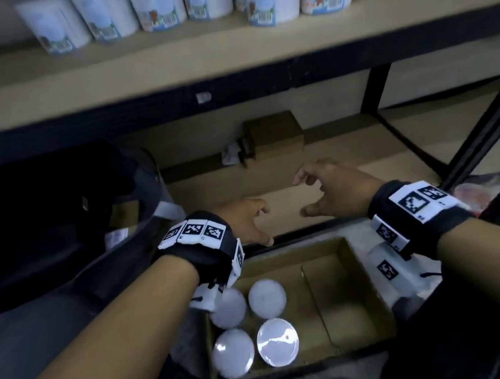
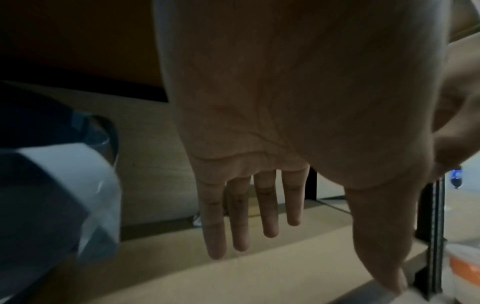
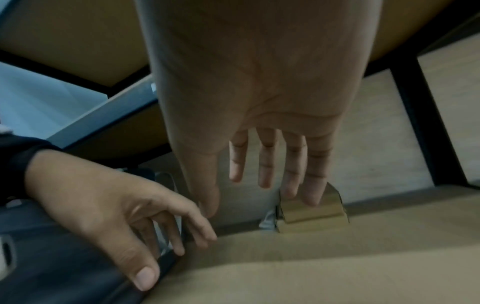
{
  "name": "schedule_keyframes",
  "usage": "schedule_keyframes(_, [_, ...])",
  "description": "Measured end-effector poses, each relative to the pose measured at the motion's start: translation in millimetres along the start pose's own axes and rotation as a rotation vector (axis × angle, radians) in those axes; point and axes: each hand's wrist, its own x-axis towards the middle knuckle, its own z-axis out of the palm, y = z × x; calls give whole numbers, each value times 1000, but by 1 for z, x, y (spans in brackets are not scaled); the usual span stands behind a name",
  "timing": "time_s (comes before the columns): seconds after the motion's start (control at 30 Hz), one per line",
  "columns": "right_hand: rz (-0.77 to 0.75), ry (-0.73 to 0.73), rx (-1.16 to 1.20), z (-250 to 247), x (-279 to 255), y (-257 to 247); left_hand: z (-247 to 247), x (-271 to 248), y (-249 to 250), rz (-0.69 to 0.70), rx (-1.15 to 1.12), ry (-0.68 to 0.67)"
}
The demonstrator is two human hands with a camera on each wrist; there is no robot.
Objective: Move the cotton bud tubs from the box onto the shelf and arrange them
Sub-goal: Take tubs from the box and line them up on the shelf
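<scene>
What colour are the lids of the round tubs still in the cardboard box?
White, slightly translucent: the four round tub lids in the brown cardboard box show best in the head view.

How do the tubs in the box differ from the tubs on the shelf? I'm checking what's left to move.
The tubs in the box number four, packed in its left half; the tubs on the shelf are more, in a loose row. The boxed ones show only round lids; the shelved ones show printed labels. Both groups stand upright.
</scene>
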Motion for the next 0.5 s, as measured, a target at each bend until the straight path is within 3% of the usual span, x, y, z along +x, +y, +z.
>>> schedule_keyframes(0.23, [91, -194, 99, 91, 15, 8, 63, 9, -39, -132, -37, -50])
schedule_keyframes(0.5, [211, -311, 143, 195, 15, 9, 141, -4, -88, -269, -182, -114])
